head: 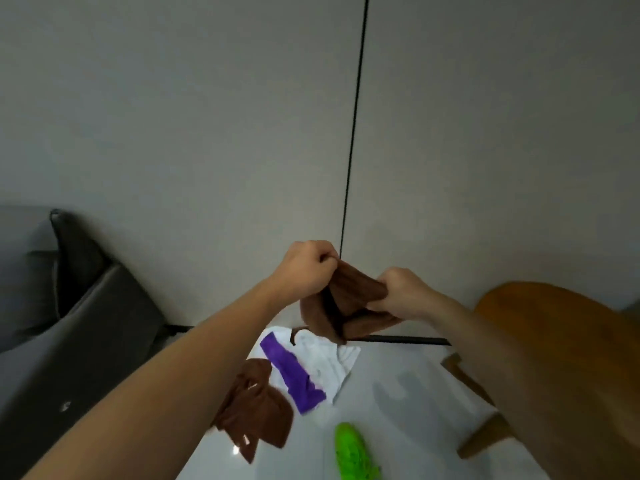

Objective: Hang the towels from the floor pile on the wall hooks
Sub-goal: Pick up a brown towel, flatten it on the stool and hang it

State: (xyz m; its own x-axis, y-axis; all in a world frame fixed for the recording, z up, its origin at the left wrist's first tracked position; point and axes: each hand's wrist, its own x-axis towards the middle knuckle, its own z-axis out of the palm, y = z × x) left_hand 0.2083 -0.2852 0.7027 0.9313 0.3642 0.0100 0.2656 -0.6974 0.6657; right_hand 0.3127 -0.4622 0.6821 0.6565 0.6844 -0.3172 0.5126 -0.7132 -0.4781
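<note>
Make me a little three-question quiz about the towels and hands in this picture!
1. True or false: both hands grip the same brown towel.
2. Which colour towel lies on top of the white towel on the floor? A) purple B) yellow C) blue
3. Fill in: a second brown towel lies on the ____, left of the purple one.

Key
1. True: the left hand and right hand both hold it up, bunched, in front of the wall.
2. A: the purple towel.
3. Floor.
</note>
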